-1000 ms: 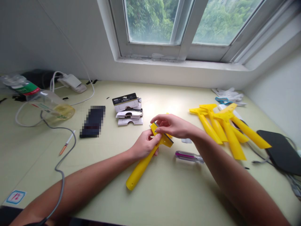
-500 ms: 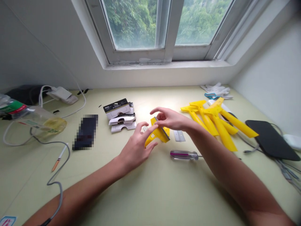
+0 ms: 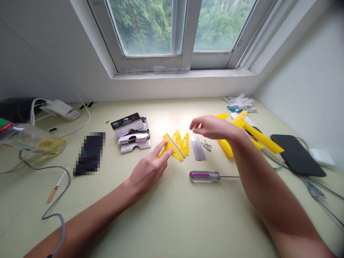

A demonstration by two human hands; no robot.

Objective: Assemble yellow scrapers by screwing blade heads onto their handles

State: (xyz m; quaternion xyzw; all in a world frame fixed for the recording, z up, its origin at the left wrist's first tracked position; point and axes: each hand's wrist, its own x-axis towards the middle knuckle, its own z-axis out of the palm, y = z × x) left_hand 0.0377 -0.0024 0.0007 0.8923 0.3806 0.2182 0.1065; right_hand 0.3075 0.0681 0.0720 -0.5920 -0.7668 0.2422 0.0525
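Observation:
My left hand (image 3: 149,167) pinches a yellow plastic scraper head (image 3: 172,147) with a thin grey metal blade lying along its slanted edge. Just beyond it, several yellow plastic pieces (image 3: 185,144) rest on the table. My right hand (image 3: 211,127) hovers behind the flat metal blades (image 3: 197,148) and a small pile of screws (image 3: 206,145). Its fingers are loosely curled with a gap by the thumb, and I see nothing in them. A screwdriver (image 3: 205,176) with a clear and purple handle lies in front, its shaft partly behind my right forearm.
Yellow scraper handles (image 3: 264,138) lie at right, partly hidden by my arm. Stacked cardboard packages (image 3: 134,134) stand at left, near a blurred dark object (image 3: 90,154), a utility pen-like tool (image 3: 57,186) and cables. A black pad (image 3: 298,154) and white gloves (image 3: 242,102) are at right.
My right hand has left the scraper head and moved right, above the blades and screws. My left hand still holds the head, now lower and turned. The view has shifted slightly right.

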